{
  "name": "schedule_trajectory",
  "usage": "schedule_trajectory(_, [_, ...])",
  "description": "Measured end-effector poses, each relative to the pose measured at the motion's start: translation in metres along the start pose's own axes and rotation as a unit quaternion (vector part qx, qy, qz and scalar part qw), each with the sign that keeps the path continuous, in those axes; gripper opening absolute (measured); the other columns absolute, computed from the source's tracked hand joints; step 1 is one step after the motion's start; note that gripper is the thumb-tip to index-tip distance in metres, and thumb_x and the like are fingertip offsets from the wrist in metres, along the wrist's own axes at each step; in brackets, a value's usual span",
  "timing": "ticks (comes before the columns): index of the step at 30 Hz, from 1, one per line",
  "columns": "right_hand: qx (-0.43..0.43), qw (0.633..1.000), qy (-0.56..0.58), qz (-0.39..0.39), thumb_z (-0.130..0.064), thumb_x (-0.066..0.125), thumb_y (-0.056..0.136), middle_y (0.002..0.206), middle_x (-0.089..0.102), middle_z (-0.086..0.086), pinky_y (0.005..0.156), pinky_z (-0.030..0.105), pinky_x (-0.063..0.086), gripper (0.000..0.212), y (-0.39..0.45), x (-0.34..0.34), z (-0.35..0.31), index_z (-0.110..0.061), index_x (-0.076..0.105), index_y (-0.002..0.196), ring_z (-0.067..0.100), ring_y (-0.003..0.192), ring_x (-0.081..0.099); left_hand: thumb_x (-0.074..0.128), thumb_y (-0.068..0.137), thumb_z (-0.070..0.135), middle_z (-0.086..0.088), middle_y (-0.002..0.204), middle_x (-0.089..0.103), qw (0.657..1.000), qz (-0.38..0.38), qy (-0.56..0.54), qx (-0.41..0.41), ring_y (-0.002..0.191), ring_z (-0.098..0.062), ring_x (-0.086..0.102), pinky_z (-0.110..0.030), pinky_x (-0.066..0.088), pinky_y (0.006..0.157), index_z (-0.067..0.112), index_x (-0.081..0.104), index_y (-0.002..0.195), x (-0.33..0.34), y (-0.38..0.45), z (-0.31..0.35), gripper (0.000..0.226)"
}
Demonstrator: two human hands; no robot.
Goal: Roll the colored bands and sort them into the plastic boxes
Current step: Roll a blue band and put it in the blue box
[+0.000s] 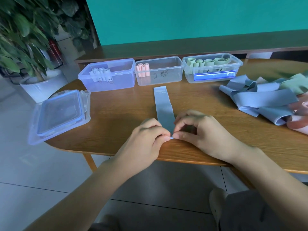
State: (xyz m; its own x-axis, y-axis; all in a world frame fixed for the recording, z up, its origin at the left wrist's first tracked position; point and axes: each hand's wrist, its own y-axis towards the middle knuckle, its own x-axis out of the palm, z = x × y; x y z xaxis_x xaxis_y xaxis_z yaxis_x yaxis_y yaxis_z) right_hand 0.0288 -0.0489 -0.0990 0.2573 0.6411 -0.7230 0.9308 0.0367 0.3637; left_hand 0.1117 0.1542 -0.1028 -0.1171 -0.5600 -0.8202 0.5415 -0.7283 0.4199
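A blue band (163,104) lies flat on the wooden table (116,114), running from the boxes toward me. My left hand (148,137) and my right hand (200,130) both pinch its near end at the table's front. Three clear plastic boxes stand in a row at the back. The left box (108,75) holds several rolled blue bands, the middle box (160,70) holds rolled pink bands (143,69), and the right box (212,67) holds rolled green bands. A heap of loose blue, green and pink bands (266,99) lies at the right.
Stacked clear lids (60,112) rest on the table's left end, partly over the edge. A potted plant (40,80) stands on the floor at the left. A wooden bench runs behind the boxes.
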Motion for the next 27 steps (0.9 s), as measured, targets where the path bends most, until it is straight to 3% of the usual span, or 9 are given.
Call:
schedule_trajectory(4, [-0.046,0.998,-0.036,-0.007,-0.026,0.075,0.089,0.103,0.064,-0.014,0.089,0.011,0.043,0.008,-0.005,-0.001,0.005,-0.025,0.077,0.097,0.001,0.1,0.061,0.058,0.1,0.022,0.006,0.1,0.062,1.0,0.001,0.023,-0.004,0.092,-0.009,0.058,-0.028,0.051,0.082,0.019,0.076,0.103,0.001,0.003,0.003,0.019])
schedule_trajectory(7, [-0.051,0.997,-0.057,0.01,-0.024,0.074,0.091,0.099,0.065,-0.015,0.088,0.009,0.041,0.007,-0.004,0.002,0.006,-0.023,0.077,0.097,-0.002,0.096,0.061,0.066,0.095,0.016,0.001,0.095,0.067,0.997,0.031,0.066,0.011,0.087,-0.012,0.062,-0.029,0.056,0.076,0.016,0.076,0.1,0.004,0.001,0.005,0.01])
schedule_trajectory(11, [-0.054,0.995,-0.08,0.021,-0.024,0.07,0.094,0.099,0.064,-0.013,0.087,0.007,0.04,0.007,0.0,0.005,0.006,-0.021,0.076,0.096,-0.002,0.092,0.059,0.061,0.098,0.022,0.007,0.091,0.065,0.997,0.063,0.05,-0.008,0.085,-0.008,0.057,-0.027,0.047,0.075,0.02,0.071,0.094,0.005,0.0,0.003,0.011])
schedule_trajectory(15, [-0.049,0.994,-0.099,0.021,-0.023,0.066,0.097,0.098,0.061,-0.012,0.083,0.006,0.038,0.011,0.0,0.007,0.006,-0.018,0.076,0.095,-0.003,0.087,0.054,0.057,0.096,0.039,0.009,0.101,0.061,0.998,0.046,0.035,-0.031,0.091,-0.004,0.055,-0.012,0.045,0.076,0.022,0.074,0.101,0.005,-0.001,0.001,0.025])
schedule_trajectory(18, [-0.045,0.993,-0.106,0.024,-0.022,0.065,0.098,0.099,0.061,-0.011,0.082,0.01,0.041,0.012,0.002,0.009,0.007,-0.016,0.074,0.095,0.0,0.086,0.055,0.064,0.095,0.036,0.011,0.103,0.058,0.998,0.035,0.039,-0.044,0.093,-0.002,0.051,-0.005,0.039,0.076,0.022,0.075,0.107,0.005,-0.001,0.0,0.021])
schedule_trajectory(27, [-0.046,0.993,-0.107,0.023,-0.022,0.061,0.099,0.107,0.06,-0.008,0.089,0.026,0.049,0.011,0.0,0.008,-0.001,-0.017,0.071,0.1,0.009,0.098,0.059,0.061,0.097,0.032,0.008,0.097,0.057,0.997,0.037,0.063,-0.032,0.085,-0.002,0.051,-0.003,0.034,0.072,0.019,0.078,0.105,0.005,0.003,-0.001,0.023])
